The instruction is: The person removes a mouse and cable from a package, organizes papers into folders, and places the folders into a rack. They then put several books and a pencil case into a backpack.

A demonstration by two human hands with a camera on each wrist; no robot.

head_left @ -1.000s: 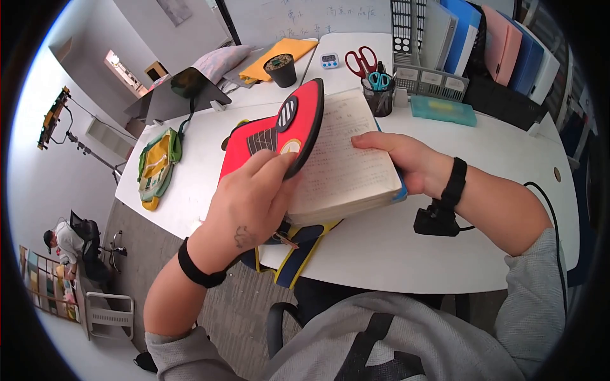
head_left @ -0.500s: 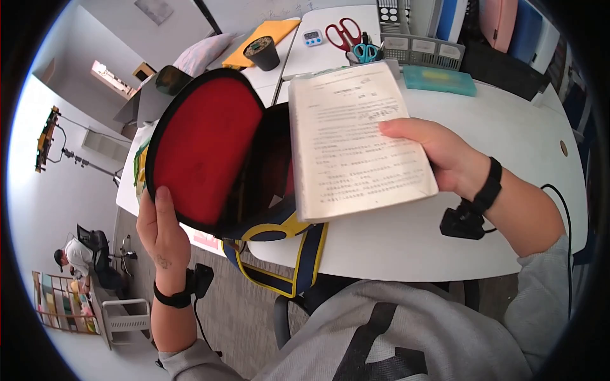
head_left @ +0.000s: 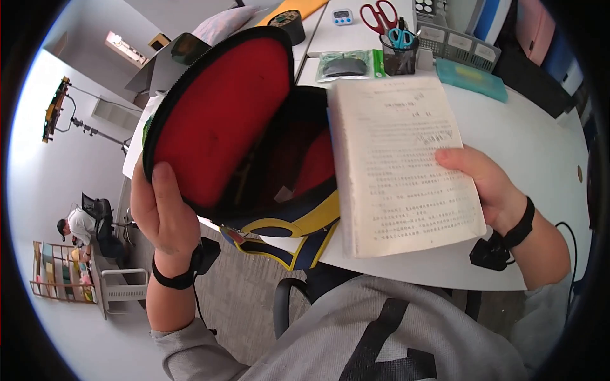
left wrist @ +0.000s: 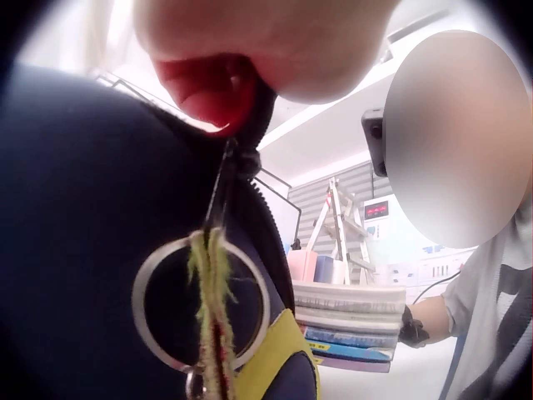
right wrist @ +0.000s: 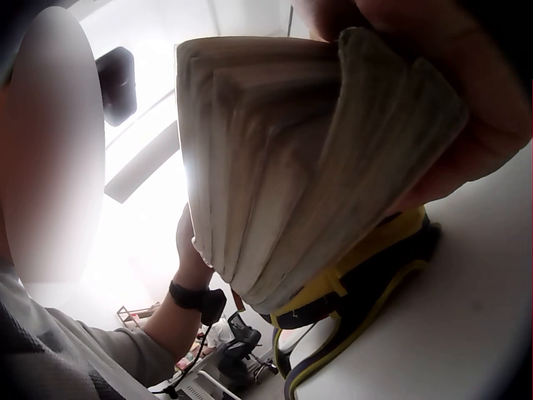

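A backpack (head_left: 222,108) with a red lining lies unzipped on the table, its flap raised to the left. My left hand (head_left: 166,216) pinches the flap's rim, thumb on the lining side and fingers behind. In the left wrist view a metal ring (left wrist: 146,300) with a frayed green cord hangs from the zipper. To the right of the bag's mouth, my right hand (head_left: 492,187) grips a thick stack of books (head_left: 400,178), thumb on the printed top page. Several books with a blue one low down show edge-on as a stack (left wrist: 346,325).
Behind the books, a clear packet (head_left: 346,65) with something dark inside lies near a mesh cup (head_left: 399,57) of scissors. A teal case (head_left: 470,79), a small timer (head_left: 342,17) and a potted plant (head_left: 289,26) stand further back on the white table (head_left: 534,146).
My left hand has shifted left and swung the red flap up, exposing the bag's inside. My right hand has carried the books right, from over the bag to beside its mouth.
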